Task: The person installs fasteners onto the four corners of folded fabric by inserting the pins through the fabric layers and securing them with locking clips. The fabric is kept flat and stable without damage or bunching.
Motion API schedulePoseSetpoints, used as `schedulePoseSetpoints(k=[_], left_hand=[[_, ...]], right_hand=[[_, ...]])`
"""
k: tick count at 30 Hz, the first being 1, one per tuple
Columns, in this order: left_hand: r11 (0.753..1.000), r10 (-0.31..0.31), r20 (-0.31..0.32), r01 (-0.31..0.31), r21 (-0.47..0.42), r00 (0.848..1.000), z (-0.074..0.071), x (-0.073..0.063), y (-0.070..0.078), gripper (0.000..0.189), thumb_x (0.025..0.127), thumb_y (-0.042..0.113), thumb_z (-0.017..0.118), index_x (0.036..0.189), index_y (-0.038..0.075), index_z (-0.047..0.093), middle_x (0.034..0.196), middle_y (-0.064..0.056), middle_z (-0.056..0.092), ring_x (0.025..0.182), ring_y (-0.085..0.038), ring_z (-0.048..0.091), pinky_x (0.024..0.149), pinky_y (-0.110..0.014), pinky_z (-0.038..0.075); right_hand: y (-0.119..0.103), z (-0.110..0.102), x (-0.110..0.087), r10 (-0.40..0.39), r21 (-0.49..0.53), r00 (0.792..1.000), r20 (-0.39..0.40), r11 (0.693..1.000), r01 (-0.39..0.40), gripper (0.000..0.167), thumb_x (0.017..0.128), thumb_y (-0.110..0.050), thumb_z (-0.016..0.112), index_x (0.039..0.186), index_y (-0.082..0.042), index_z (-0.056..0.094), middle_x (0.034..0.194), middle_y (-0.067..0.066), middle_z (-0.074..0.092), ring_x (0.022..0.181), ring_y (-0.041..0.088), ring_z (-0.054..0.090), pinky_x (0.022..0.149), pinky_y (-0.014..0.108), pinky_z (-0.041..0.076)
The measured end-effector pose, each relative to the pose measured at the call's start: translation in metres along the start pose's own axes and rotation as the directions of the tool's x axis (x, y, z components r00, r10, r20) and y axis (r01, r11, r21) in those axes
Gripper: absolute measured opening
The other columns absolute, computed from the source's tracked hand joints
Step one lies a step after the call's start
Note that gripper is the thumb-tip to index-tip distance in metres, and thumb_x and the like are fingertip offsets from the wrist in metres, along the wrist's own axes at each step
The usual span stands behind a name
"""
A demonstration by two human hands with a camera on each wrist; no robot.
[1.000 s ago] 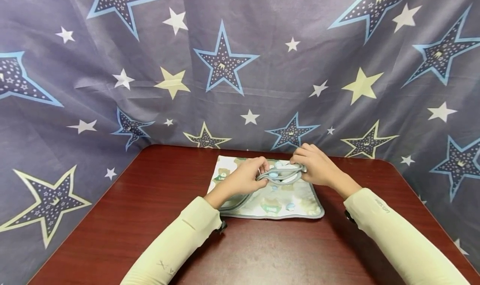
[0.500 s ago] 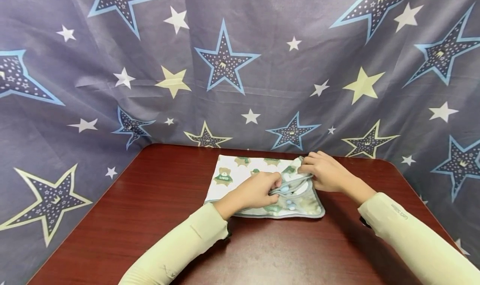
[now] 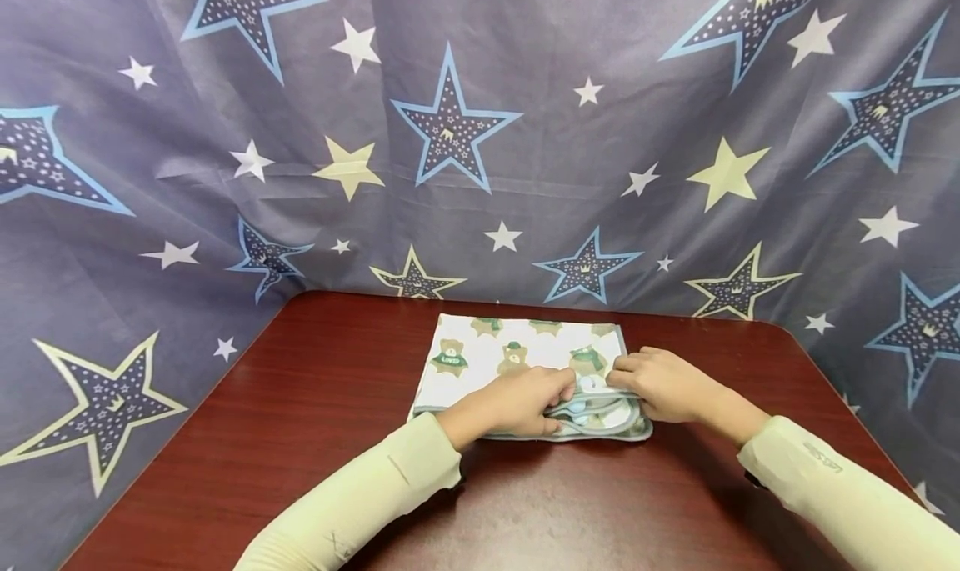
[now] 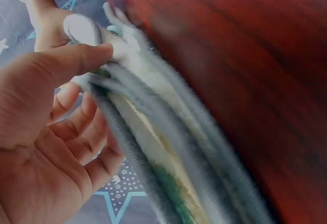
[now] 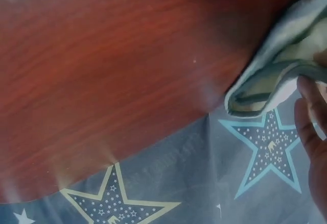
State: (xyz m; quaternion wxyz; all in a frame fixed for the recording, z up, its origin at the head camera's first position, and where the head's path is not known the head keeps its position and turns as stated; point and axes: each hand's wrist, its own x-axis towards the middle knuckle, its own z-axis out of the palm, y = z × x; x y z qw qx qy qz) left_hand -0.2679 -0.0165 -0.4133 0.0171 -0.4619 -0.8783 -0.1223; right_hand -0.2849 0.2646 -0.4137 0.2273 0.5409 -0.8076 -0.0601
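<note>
A white cloth (image 3: 476,375) printed with brown bears lies folded in layers on the table, its edges bound in grey. My left hand (image 3: 525,400) pinches the layered front edge near the middle. In the left wrist view, the thumb of that hand (image 4: 38,96) lies over the grey-bound edges (image 4: 153,106), with fingers curled beneath. At the front right corner, my right hand (image 3: 671,388) grips the upper layer. The right wrist view shows only part of this hand (image 5: 314,132) beside the looped cloth edge (image 5: 260,86). Light blue round spots show between the layers.
The dark red wooden table (image 3: 315,371) extends around the cloth on all sides. Behind it hangs a grey-purple curtain (image 3: 525,196) with blue, yellow and white stars, close to the table's far edge.
Both hands have moved toward the front right, bringing the upper layer forward and down over the lower one. More of the bear print now shows on top.
</note>
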Motion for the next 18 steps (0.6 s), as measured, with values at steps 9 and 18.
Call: schedulePoseSetpoints(k=[9,18], left_hand=[[0.999,-0.036,0.049,0.037,-0.017,0.998,0.005,-0.002,0.001,0.041,0.084,0.025,0.085,0.097,0.021,0.047,0.084,0.008,0.053,0.072,-0.007,0.051,0.061,-0.023,0.041],[0.998,-0.027,0.071,0.03,-0.05,0.997,0.005,-0.004,0.0,0.039,0.084,0.023,0.084,0.096,0.018,0.048,0.081,0.007,0.053,0.071,-0.008,0.051,0.061,-0.022,0.041]], right_hand=[[-0.012,0.008,-0.007,0.005,-0.059,0.994,0.105,0.998,0.001,0.039,0.059,-0.006,0.076,0.091,-0.018,0.058,0.081,-0.004,0.055,0.079,0.021,0.059,0.066,0.037,0.043],[-0.02,0.008,-0.008,0.056,-0.017,0.985,0.161,0.998,-0.054,0.04,0.062,-0.007,0.078,0.095,-0.018,0.06,0.083,-0.005,0.056,0.081,0.019,0.062,0.068,0.037,0.046]])
